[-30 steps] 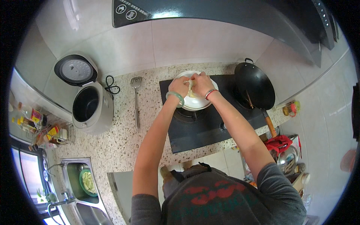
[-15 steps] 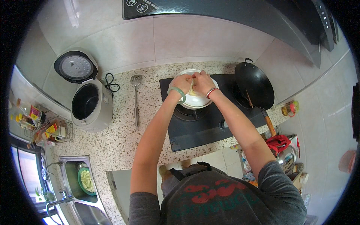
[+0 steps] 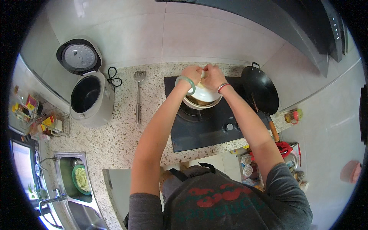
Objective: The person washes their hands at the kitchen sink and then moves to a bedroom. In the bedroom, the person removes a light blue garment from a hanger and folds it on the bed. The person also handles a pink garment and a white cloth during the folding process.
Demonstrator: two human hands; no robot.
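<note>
A white lid (image 3: 204, 95) is tilted up over a pale pot (image 3: 204, 108) on the left burner. Through the gap at the near side, brownish contents (image 3: 196, 101) show. My left hand (image 3: 192, 73) and my right hand (image 3: 213, 78) are closed together at the lid's top, fingertips pinched close to each other. A little pale yellowish material shows between them; what it is I cannot make out. The lid's knob is hidden by my fingers.
A black gas stove (image 3: 207, 132) lies under the pot, with a black wok (image 3: 264, 90) on its right burner. Left of it are a slotted spatula (image 3: 138, 96) and an open rice cooker (image 3: 97, 99). The sink (image 3: 67, 168) holds a green basin of pale cut pieces (image 3: 81, 178).
Both hands have moved away from me and raised the lid's near edge. The pot's inside now shows; before, the lid covered it.
</note>
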